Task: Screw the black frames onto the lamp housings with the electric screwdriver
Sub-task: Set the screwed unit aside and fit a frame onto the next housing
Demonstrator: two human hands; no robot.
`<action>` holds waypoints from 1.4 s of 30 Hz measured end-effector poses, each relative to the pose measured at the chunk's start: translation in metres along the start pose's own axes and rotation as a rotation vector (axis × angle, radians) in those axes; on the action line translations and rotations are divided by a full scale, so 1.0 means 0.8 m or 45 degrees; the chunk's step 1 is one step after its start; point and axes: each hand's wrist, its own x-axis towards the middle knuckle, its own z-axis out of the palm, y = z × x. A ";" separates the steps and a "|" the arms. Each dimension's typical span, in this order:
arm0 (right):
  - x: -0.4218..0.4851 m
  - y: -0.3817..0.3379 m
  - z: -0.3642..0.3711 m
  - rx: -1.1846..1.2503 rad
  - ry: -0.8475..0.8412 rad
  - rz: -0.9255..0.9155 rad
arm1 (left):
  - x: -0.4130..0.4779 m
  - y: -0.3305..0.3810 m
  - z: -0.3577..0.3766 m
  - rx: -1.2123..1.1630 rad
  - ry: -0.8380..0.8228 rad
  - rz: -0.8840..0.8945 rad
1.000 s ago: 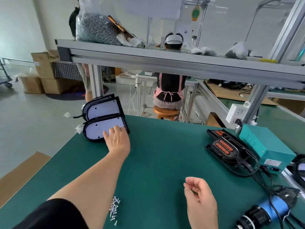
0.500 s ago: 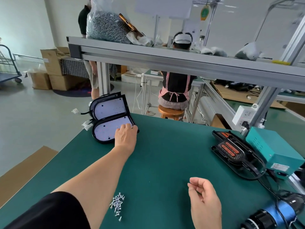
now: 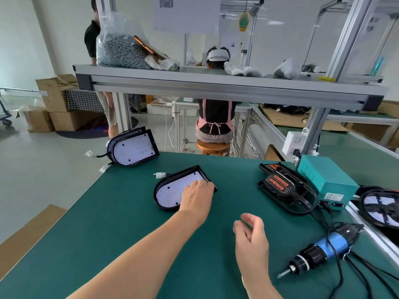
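Near the middle of the green mat [image 3: 112, 238] lies a black D-shaped lamp housing [image 3: 167, 196] with a white LED panel. My left hand [image 3: 195, 197] rests on its right part, fingers laid across the panel toward the straight edge. A second housing [image 3: 133, 147] sits at the table's far left corner, its wires hanging over the edge. To the right lies a stack of black frames [image 3: 285, 190] with orange inserts. The blue and black electric screwdriver [image 3: 323, 251] lies at the near right, bit pointing toward me. My right hand [image 3: 251, 240] hovers over the mat, loosely curled and holding nothing.
A teal power box [image 3: 326, 180] stands behind the frames, its cables running to the screwdriver. Another lamp part [image 3: 382, 208] sits off the right edge. A metal shelf [image 3: 216, 87] runs overhead at the back. A person sits on a stool [image 3: 212, 146] beyond the table.
My left hand has slid the nearer housing from the far left corner toward the middle of the mat. The other housing stayed put. My right hand has opened a little.
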 end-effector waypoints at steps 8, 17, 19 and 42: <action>-0.007 -0.016 -0.006 0.289 0.082 0.158 | -0.046 0.095 -0.026 -0.310 -0.052 0.062; -0.005 -0.026 -0.019 0.348 0.135 0.316 | -0.088 0.105 -0.027 -0.966 -0.172 -0.193; -0.004 -0.026 -0.020 0.233 0.120 0.268 | -0.092 0.086 -0.025 -0.830 -0.001 -0.262; 0.005 -0.013 0.000 -0.322 0.164 0.100 | -0.068 -0.008 -0.027 -0.806 -0.273 -0.668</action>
